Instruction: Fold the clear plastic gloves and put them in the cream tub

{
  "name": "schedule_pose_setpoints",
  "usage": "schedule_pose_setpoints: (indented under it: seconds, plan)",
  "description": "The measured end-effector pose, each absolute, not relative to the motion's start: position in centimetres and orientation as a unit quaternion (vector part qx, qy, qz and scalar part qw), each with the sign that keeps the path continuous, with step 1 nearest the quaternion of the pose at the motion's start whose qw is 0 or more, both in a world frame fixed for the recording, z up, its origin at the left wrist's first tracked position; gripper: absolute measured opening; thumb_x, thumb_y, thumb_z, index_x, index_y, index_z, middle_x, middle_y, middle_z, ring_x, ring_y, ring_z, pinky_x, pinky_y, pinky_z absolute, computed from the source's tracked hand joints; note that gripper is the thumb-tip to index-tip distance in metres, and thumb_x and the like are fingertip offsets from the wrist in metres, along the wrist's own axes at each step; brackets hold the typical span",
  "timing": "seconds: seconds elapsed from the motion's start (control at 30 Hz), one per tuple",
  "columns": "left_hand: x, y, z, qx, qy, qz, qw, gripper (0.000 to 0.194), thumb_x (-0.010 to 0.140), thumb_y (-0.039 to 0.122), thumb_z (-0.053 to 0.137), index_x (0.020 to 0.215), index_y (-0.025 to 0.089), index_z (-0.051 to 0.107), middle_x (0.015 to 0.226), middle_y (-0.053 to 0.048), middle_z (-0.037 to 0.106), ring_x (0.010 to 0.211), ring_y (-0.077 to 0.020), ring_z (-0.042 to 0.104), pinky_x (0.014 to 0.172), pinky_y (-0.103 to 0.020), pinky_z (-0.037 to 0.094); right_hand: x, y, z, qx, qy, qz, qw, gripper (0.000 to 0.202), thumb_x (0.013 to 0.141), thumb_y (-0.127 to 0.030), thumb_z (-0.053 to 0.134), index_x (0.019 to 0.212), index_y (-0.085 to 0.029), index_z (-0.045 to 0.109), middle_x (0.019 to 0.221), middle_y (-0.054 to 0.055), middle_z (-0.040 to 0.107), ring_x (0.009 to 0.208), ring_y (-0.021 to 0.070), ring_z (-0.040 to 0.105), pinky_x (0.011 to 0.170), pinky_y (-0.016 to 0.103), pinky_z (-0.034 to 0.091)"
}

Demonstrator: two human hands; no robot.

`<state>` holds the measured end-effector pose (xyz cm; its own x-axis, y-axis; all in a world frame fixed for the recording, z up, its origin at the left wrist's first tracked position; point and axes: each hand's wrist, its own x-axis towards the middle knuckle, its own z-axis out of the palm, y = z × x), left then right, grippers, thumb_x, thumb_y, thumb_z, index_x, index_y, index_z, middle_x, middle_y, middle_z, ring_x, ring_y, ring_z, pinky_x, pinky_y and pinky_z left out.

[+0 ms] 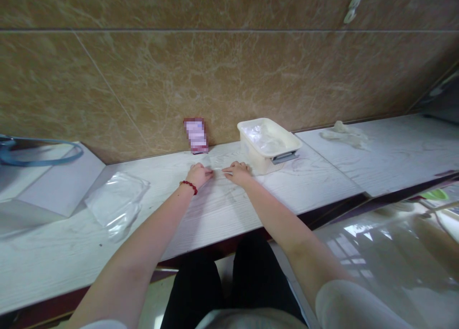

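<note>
Over the white wood-grain counter (215,219), my left hand (201,174) and my right hand (237,173) face each other a short gap apart. The left one, with a red bead bracelet (191,186) at its wrist, has its fingers pinched together. Its grip is on something too small and pale to name. Fingers of my right hand are also pressed together, with a thin whitish edge at their tips that I cannot identify. Just right of it stands a cream plastic bin (251,149) with a grey handle and clear plastic inside.
Clear plastic bags (118,200) lie on the left, beside a white open box (53,185) with a blue band (39,162) over it. A blurred-out upright rectangle (196,135) leans on the marbled wall (222,75). A crumpled whitish cloth or glove (344,134) lies at right.
</note>
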<state>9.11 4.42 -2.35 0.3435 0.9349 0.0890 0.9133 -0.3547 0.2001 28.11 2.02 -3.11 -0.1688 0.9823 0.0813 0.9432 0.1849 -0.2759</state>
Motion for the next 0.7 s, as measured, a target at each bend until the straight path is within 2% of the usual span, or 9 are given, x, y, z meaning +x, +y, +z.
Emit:
schedule_pose_setpoints:
  seconds: [0.1, 0.23, 0.33, 0.43, 0.57, 0.7]
  plan:
    - [8.4, 3.9, -2.4, 0.817, 0.565, 0.112, 0.004, 0.039, 0.074, 0.048, 0.045, 0.097, 0.023, 0.064, 0.095, -0.011, 0.054, 0.096, -0.0246, 0.046, 0.088, -0.038, 0.031, 28.4, 2.0, -2.9, -0.635, -0.756, 0.1, 0.119, 0.032, 0.074, -0.052, 0.046, 0.104, -0.045, 0.054, 0.109, 0.001, 0.046, 0.098, 0.0227, 0.039, 0.083, 0.038, 0.03]
    - [7.3, 2.1, -1.6, 0.815, 0.545, 0.193, -0.033, 0.037, 0.079, 0.04, 0.041, 0.105, 0.02, 0.059, 0.101, -0.012, 0.052, 0.1, -0.0226, 0.044, 0.09, -0.039, 0.029, 28.6, 1.8, -3.0, -0.632, -0.756, 0.104, 0.134, 0.033, 0.073, -0.052, 0.048, 0.104, -0.044, 0.054, 0.109, 0.0, 0.048, 0.1, 0.022, 0.041, 0.084, 0.037, 0.03]
    - [5.5, -0.6, -0.5, 0.85, 0.488, 0.196, 0.013, 0.033, 0.079, 0.037, 0.042, 0.097, 0.018, 0.061, 0.094, -0.009, 0.056, 0.092, -0.0181, 0.049, 0.088, -0.033, 0.033, 28.8, 1.6, -3.0, -0.626, -0.759, 0.099, 0.151, 0.041, 0.071, -0.051, 0.052, 0.11, -0.04, 0.05, 0.109, 0.001, 0.05, 0.1, 0.0204, 0.043, 0.085, 0.034, 0.031]
    - [3.0, -3.9, 0.3, 0.877, 0.448, 0.154, 0.077, 0.029, 0.077, 0.038, 0.044, 0.092, 0.021, 0.063, 0.091, -0.005, 0.059, 0.089, -0.0168, 0.051, 0.086, -0.031, 0.037, 29.1, 1.5, -2.4, -0.611, -0.769, 0.097, 0.164, 0.039, 0.074, -0.047, 0.051, 0.111, -0.036, 0.05, 0.107, 0.001, 0.053, 0.1, 0.0173, 0.045, 0.086, 0.031, 0.032]
    - [0.3, -7.4, 0.2, 0.876, 0.443, 0.112, 0.158, 0.033, 0.074, 0.043, 0.047, 0.097, 0.023, 0.061, 0.097, -0.004, 0.059, 0.091, -0.0169, 0.052, 0.086, -0.03, 0.039, 29.6, 1.2, -1.1, -0.584, -0.792, 0.119, 0.137, 0.035, 0.074, -0.042, 0.051, 0.107, -0.031, 0.054, 0.107, 0.001, 0.056, 0.101, 0.0171, 0.048, 0.086, 0.03, 0.034]
    - [-0.7, -8.4, -1.0, 0.879, 0.43, 0.11, 0.173, 0.037, 0.074, 0.043, 0.049, 0.104, 0.023, 0.058, 0.102, -0.005, 0.057, 0.094, -0.0161, 0.051, 0.088, -0.028, 0.038, 29.4, 0.9, -0.8, -0.55, -0.817, 0.119, 0.122, 0.035, 0.077, -0.031, 0.047, 0.111, -0.022, 0.053, 0.113, 0.003, 0.055, 0.105, 0.0163, 0.048, 0.09, 0.028, 0.033]
